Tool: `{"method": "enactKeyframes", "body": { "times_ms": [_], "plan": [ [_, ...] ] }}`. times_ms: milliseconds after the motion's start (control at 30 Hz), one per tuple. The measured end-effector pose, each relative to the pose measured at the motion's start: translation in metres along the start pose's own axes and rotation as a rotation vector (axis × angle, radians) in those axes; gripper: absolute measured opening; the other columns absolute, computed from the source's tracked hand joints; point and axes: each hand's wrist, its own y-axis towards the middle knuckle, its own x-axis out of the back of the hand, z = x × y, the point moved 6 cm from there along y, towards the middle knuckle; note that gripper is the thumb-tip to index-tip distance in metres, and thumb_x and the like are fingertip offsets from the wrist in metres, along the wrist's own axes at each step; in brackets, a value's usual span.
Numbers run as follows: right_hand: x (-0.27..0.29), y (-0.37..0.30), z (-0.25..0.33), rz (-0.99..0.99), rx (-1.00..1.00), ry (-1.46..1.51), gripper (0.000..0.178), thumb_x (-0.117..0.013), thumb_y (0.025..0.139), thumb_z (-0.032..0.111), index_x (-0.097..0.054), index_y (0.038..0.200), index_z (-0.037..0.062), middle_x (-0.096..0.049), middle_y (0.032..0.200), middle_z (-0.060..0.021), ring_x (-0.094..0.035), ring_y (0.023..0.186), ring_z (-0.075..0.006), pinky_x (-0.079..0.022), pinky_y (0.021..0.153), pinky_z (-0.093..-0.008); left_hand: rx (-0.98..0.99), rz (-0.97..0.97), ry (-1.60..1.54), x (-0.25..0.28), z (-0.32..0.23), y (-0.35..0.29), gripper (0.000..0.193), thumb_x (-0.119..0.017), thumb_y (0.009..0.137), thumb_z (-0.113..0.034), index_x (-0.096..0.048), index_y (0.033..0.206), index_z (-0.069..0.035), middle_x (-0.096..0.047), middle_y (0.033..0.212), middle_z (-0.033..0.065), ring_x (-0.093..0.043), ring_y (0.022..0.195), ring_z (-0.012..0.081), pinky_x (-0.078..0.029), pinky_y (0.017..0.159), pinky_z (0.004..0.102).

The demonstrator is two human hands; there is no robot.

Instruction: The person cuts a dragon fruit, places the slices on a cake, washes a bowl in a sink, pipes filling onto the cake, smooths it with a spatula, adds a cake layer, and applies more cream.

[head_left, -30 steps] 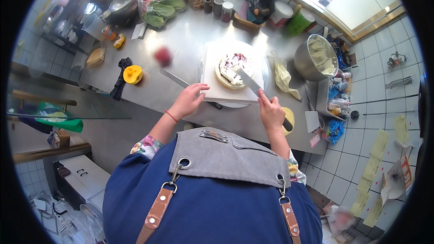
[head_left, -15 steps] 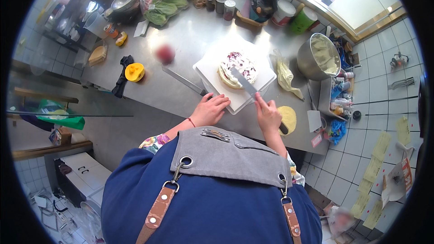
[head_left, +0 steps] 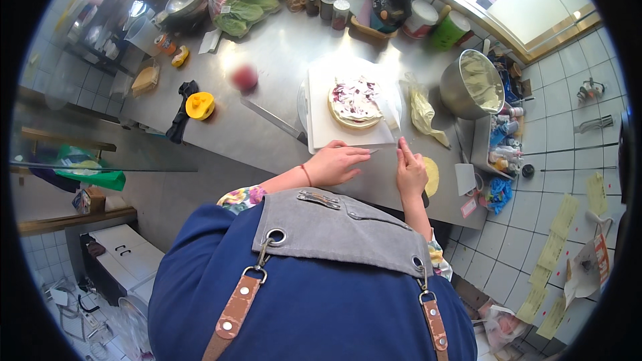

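Head view: my right grip [head_left: 411, 172] is clenched on a long flat spatula [head_left: 394, 108], forefinger stretched along it, its dark handle end showing below my palm and its pale blade standing just beside the right side of the round cake [head_left: 354, 102]; glare hides whether it touches. My left grip [head_left: 336, 162] is unfolded, fingers extended along the near edge of the white board [head_left: 317, 117]; I cannot tell how hard they press. The cake sits on that smooth, straight-edged board, its top of soft white cream marbled with purple-red streaks, its rim pale yellow. The surface [head_left: 281, 53] is brushed metal, shiny under the light. A long straight knife [head_left: 271, 117] lies slantwise to the left, its handle end close by the board. To the right are a limp, wrinkled pale-yellow bag [head_left: 421, 117] and a deep steel bowl [head_left: 471, 83] smeared with cream; a flat pale-yellow round [head_left: 431, 177] lies partly behind my right grip. Bare metal opens left of the board beyond the knife, while the bag narrows the right side.
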Motion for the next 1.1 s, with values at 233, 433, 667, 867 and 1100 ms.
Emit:
{"method": "enactKeyframes", "body": {
  "times_ms": [233, 433, 667, 867, 1100],
  "plan": [
    [-0.027, -0.022, 0.037, 0.064, 0.064, 0.134, 0.035, -0.060, 0.098, 0.034, -0.064, 0.132, 0.0374, -0.056, 0.079, -0.0070, -0.062, 0.063, -0.0296, -0.051, 0.058, -0.0437, 0.267, -0.157, -0.064, 0.038, 0.041, -0.043, 0.027, -0.064, 0.092, -0.020, -0.069, 0.118, -0.015, -0.069, 0.122, 0.0011, -0.065, 0.108, 0.0190, -0.041, 0.102, 0.0376],
    [-0.001, 0.010, 0.016, -0.037, 0.108, -0.198, 0.037, -0.061, 0.097, 0.036, -0.061, 0.134, 0.0405, -0.054, 0.080, -0.0072, -0.061, 0.061, -0.0308, -0.051, 0.053, -0.0449, 0.345, -0.277, 0.111, 0.055, 0.073, -0.054, 0.037, -0.063, 0.091, -0.018, -0.063, 0.127, -0.011, -0.063, 0.133, 0.0071, -0.057, 0.123, 0.0222, -0.038, 0.106, 0.0405],
    [-0.028, -0.025, 0.046, 0.035, 0.151, 0.032, 0.039, -0.063, 0.096, 0.035, -0.061, 0.134, 0.0413, -0.054, 0.080, -0.0064, -0.063, 0.061, -0.0300, -0.052, 0.055, -0.0436, 0.314, -0.235, 0.296, 0.034, 0.070, -0.048, 0.042, -0.066, 0.088, -0.019, -0.061, 0.129, -0.014, -0.060, 0.135, 0.0037, -0.052, 0.130, 0.0191, -0.035, 0.108, 0.0403],
    [-0.011, 0.000, 0.018, -0.043, 0.100, -0.172, 0.043, -0.065, 0.094, 0.033, -0.060, 0.135, 0.0422, -0.054, 0.081, -0.0073, -0.062, 0.059, -0.0299, -0.052, 0.053, -0.0432, 0.272, -0.187, 0.230, 0.025, 0.046, -0.050, 0.042, -0.067, 0.086, -0.018, -0.062, 0.128, -0.017, -0.061, 0.135, -0.0025, -0.055, 0.124, 0.0144, -0.034, 0.107, 0.0396],
    [-0.008, -0.002, 0.027, -0.106, 0.262, -0.200, 0.043, -0.067, 0.092, 0.031, -0.061, 0.133, 0.0433, -0.053, 0.081, -0.0067, -0.061, 0.059, -0.0283, -0.050, 0.052, -0.0418, 0.209, -0.149, 0.129, 0.012, 0.030, -0.037, 0.042, -0.068, 0.086, -0.018, -0.063, 0.128, -0.016, -0.061, 0.135, -0.0017, -0.057, 0.121, 0.0156, -0.036, 0.103, 0.0375]
  ]
}}
